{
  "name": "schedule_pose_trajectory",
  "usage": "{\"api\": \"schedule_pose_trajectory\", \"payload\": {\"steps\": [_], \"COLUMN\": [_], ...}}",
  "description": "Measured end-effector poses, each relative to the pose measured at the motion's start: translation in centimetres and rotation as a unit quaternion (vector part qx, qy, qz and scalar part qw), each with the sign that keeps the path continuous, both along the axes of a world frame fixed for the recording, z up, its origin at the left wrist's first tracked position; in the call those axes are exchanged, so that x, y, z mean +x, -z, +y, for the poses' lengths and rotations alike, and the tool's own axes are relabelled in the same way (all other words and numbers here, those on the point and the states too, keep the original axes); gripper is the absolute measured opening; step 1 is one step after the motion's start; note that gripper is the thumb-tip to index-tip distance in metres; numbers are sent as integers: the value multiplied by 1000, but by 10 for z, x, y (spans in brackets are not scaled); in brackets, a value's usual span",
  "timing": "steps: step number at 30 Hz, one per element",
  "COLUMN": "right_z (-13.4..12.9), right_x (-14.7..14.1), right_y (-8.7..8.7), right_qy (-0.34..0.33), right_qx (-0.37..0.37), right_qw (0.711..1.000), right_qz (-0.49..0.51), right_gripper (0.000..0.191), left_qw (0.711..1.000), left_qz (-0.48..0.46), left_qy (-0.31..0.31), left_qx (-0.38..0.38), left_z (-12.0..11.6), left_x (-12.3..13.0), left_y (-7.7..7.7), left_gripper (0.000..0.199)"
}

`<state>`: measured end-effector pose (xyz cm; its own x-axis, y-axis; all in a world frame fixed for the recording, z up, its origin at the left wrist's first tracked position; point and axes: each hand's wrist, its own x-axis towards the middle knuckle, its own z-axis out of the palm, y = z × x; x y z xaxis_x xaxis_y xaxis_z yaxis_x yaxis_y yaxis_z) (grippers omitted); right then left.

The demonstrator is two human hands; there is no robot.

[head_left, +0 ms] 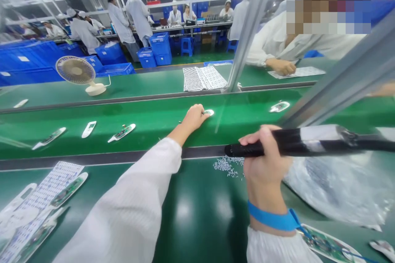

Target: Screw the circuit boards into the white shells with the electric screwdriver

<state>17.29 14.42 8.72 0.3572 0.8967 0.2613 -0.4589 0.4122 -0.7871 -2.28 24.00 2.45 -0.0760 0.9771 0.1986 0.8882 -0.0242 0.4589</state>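
My left hand (194,119) reaches across the moving-belt surface, a green conveyor belt (148,119), and its fingertips touch a small white plastic part (209,112). Whether they grip it, I cannot tell. My right hand (263,156) is shut around a black handheld tool (286,141), likely an electric screwdriver, banded with white tape and lying roughly level. A blue wrist strap (271,220) circles that wrist. Below this hand lies a scatter of tiny silver screws (226,166). Several white-cased circuit boards (121,132) sit on the belt to the left.
Printed sheets and boards (40,201) lie at lower left. A clear plastic bag (333,189) lies at right. Metal frame posts (253,24) rise ahead. Across the belt, a co-worker's hand (280,66) rests on a sheet. A fan (75,70) and blue crates (154,49) stand beyond.
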Motion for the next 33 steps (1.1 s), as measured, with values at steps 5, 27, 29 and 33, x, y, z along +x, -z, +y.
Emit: {"api": "schedule_pose_trajectory", "payload": {"steps": [5, 27, 29, 33], "right_z": [0, -2, -3, -10], "right_x": [5, -4, -4, -10], "right_y": [3, 3, -1, -10], "right_qy": [-36, -44, -74, -166], "right_qx": [-20, -13, -27, -62], "right_qw": [999, 999, 997, 984], "right_qz": [-1, -5, 5, 14], "right_gripper": [19, 15, 14, 19], "left_qw": [1000, 999, 999, 998], "left_qz": [7, 54, 39, 7], "left_qy": [7, 2, 4, 0], "left_qx": [-6, -6, -4, 57], "left_z": [29, -236, -261, -264], "left_x": [3, -22, -20, -11], "left_y": [3, 10, 14, 14], "left_gripper": [19, 22, 21, 32]}}
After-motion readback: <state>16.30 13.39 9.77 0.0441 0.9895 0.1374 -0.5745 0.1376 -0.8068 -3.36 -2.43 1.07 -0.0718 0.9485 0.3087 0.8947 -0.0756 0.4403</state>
